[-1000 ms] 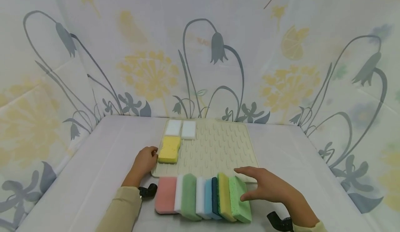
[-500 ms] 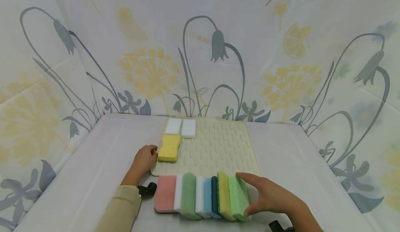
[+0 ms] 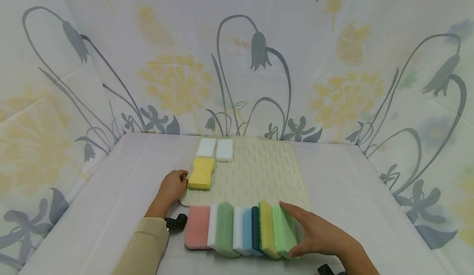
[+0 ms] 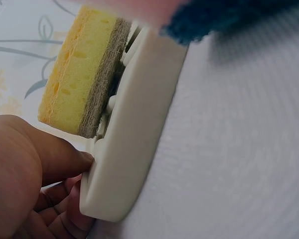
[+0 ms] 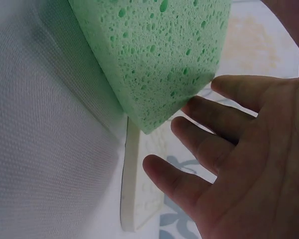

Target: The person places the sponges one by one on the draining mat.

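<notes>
My left hand (image 3: 174, 187) pinches the left edge of a cream ribbed mat (image 3: 259, 172); in the left wrist view the thumb (image 4: 70, 159) lies on top with fingers curled below. Beside it on the mat is a yellow sponge (image 3: 202, 172) with a grey scouring layer (image 4: 103, 79). My right hand (image 3: 320, 234) spans a light green porous sponge (image 3: 286, 229), thumb at its near end and forefinger at its far end. In the right wrist view fingertips (image 5: 220, 83) touch the green sponge's edge, while the lower fingers stay apart; the thumb's contact is hidden there.
Left of the green sponge stand a yellow-and-green sponge (image 3: 269, 231), a blue one (image 3: 248, 229), a sage green one (image 3: 226, 229), white pads (image 3: 238, 229) and a pink sponge (image 3: 198, 227). Two white pads (image 3: 224, 149) lie on the mat's far left. Patterned cloth (image 3: 237, 61) hangs behind.
My right hand has come down and inward from beside the light green sponge onto its two ends. The left hand stays at the mat's edge. The head view has tilted slightly.
</notes>
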`<state>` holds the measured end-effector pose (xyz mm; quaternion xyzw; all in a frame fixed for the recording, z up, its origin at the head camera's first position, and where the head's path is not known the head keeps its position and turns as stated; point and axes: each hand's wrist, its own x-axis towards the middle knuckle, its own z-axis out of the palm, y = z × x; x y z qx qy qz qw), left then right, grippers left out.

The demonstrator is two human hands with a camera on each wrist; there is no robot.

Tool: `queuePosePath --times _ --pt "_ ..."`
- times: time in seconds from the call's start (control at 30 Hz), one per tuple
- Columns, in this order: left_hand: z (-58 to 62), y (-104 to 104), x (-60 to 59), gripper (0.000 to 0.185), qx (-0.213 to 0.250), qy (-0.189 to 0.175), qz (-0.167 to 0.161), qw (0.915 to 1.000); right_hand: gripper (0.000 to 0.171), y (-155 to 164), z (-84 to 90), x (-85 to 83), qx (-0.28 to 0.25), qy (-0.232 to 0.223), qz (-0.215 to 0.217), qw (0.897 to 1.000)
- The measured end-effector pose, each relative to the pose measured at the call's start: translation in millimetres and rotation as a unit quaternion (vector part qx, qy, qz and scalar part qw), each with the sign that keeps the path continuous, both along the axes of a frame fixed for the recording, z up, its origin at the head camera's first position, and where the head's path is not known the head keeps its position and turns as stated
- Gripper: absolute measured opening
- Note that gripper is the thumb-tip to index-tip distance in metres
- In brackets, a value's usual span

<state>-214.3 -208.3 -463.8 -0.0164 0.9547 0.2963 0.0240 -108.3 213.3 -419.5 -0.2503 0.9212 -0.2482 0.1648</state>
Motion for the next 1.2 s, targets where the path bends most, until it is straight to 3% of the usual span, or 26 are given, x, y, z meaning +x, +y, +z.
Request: queuePosePath --times 0.27,0.63,0.97,1.2 --pt "-2.0 1.4 -2.7 0.038 0.002 0.003 0.002 1.0 0.117 -1.6 -3.4 1.6 0.001 0.03 0.003 1.0" --pt "-4.2 -0.6 -3.2 0.037 0.003 0.012 0.0 0.9999 0.117 -2.8 -0.6 0.8 0.014 0.026 0.002 1.0" --pt "-5.6 -2.7 0.7 0.037 0.004 0.009 0.001 1.0 0.108 -0.5 5.2 -2.8 -0.009 0.047 0.022 0.999" --pt "-1.7 -0.9 0.0 0.037 0.009 0.012 -0.005 0.9999 0.107 0.9 9.9 -5.6 -0.009 0.037 0.007 0.999"
